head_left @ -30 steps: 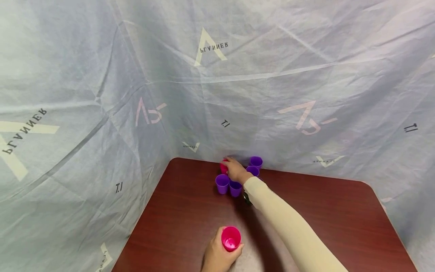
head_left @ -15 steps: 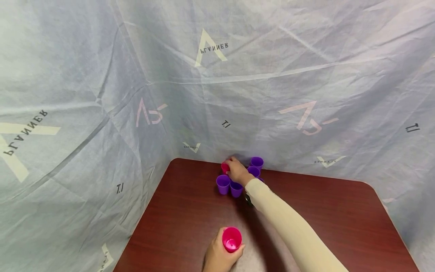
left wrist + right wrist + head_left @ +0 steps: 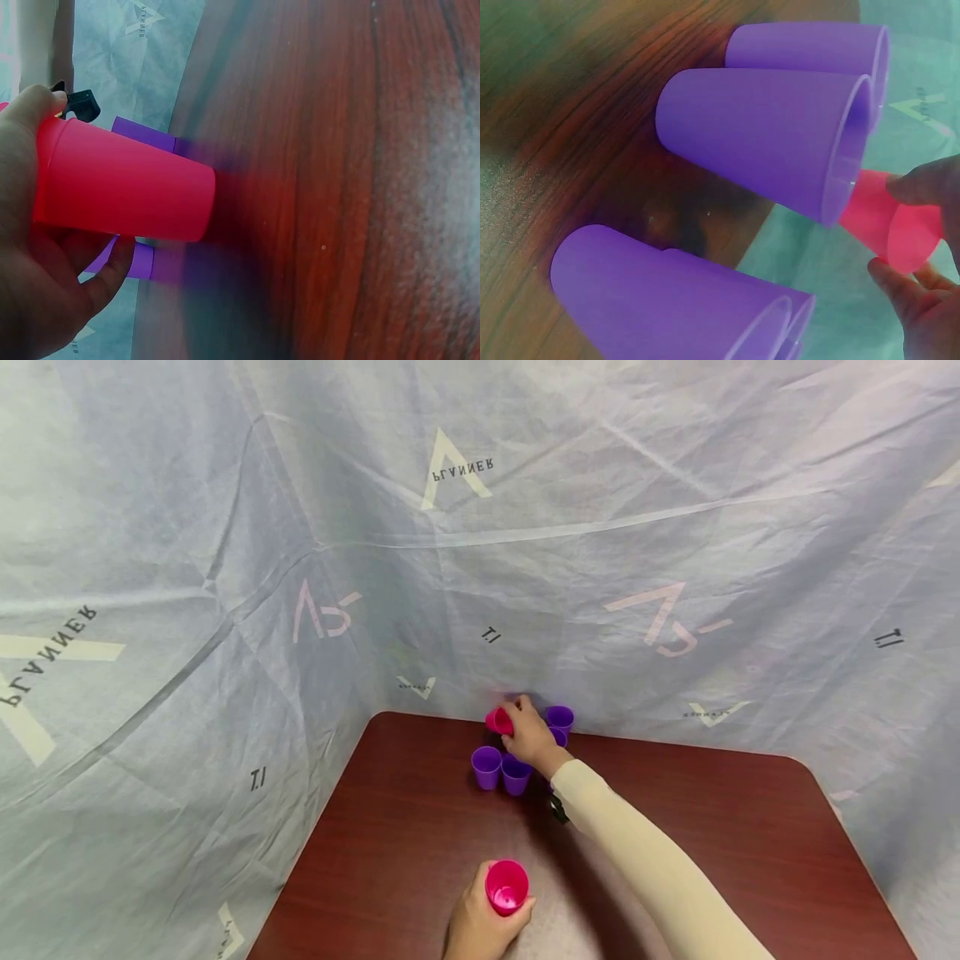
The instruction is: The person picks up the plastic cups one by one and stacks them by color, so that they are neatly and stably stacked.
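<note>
My left hand (image 3: 477, 925) grips an upright pink cup (image 3: 507, 893) near the front of the table. Its open mouth faces up in the head view, and the left wrist view shows its smooth side (image 3: 127, 180). At the far edge my right hand (image 3: 531, 739) pinches a second pink cup (image 3: 498, 721) between thumb and fingers, tilted and apparently raised off the table. Two purple cups (image 3: 487, 770) stand side by side just in front of it. More purple cups (image 3: 559, 718) stand behind the right hand, partly hidden by it.
A dark red-brown wooden table (image 3: 390, 827) carries everything. Grey printed fabric (image 3: 600, 568) hangs right behind and along the left side of it. A small black device (image 3: 558, 810) shows under the right sleeve (image 3: 637, 843), at the wrist.
The right hand has risen slightly, and the pink cup in it has come up and tipped over. The left hand keeps its hold on its cup in the same place.
</note>
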The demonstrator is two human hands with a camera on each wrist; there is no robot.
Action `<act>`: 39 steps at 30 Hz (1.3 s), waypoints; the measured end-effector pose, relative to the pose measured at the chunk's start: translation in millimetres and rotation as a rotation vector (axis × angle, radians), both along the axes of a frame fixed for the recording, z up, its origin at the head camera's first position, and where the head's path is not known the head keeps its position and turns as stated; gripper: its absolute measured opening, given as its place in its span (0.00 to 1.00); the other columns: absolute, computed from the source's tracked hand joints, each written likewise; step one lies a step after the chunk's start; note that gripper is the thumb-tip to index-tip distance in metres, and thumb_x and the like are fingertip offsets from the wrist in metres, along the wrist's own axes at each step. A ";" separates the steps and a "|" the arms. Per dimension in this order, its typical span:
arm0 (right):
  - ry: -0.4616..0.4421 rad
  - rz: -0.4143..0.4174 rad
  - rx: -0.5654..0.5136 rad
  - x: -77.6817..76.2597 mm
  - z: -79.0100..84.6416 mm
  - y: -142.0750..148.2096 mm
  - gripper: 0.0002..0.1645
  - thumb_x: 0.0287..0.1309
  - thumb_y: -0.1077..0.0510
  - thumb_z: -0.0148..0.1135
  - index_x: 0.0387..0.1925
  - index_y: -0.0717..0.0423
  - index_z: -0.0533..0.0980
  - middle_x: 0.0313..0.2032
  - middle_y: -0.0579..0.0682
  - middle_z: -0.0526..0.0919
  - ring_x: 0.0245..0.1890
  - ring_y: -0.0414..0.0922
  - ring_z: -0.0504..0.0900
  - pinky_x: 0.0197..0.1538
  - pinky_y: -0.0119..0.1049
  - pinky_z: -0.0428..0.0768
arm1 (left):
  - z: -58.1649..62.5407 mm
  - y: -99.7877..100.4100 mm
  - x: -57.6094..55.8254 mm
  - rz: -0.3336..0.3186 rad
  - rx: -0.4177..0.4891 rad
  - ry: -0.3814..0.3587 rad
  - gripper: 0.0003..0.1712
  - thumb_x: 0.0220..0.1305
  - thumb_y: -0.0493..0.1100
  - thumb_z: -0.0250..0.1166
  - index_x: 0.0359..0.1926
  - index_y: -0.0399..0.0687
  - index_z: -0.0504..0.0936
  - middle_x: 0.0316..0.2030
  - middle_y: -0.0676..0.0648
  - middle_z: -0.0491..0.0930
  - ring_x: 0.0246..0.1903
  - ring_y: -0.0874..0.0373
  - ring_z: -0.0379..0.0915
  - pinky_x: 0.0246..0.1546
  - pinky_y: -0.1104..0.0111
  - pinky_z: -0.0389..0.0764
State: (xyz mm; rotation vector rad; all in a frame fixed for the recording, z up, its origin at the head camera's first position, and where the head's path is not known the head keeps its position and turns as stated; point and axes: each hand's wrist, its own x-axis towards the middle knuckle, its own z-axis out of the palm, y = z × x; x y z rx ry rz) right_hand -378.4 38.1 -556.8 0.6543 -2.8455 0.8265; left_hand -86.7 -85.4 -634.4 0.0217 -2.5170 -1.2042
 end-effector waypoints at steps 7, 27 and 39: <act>0.034 -0.011 -0.087 17.0 13.5 4.8 0.42 0.55 0.60 0.71 0.73 0.52 0.70 0.68 0.56 0.69 0.55 0.56 0.83 0.54 0.49 0.85 | 3.1 -0.6 2.1 -0.004 0.003 -0.025 0.37 0.43 0.59 0.86 0.53 0.59 0.80 0.39 0.58 0.89 0.37 0.61 0.87 0.37 0.66 0.85; 0.110 0.074 -0.192 55.8 36.9 14.5 0.40 0.53 0.61 0.72 0.70 0.57 0.73 0.65 0.55 0.74 0.56 0.53 0.83 0.55 0.45 0.85 | 6.2 0.5 0.2 -0.036 0.026 -0.041 0.34 0.46 0.58 0.86 0.52 0.60 0.80 0.39 0.58 0.89 0.39 0.61 0.88 0.38 0.67 0.86; 0.141 0.122 -0.172 82.0 42.1 18.3 0.40 0.53 0.57 0.71 0.69 0.54 0.75 0.63 0.54 0.77 0.56 0.50 0.84 0.58 0.45 0.85 | 6.9 1.6 0.7 -0.028 0.027 0.002 0.33 0.46 0.57 0.86 0.51 0.59 0.80 0.37 0.57 0.89 0.37 0.61 0.88 0.36 0.67 0.85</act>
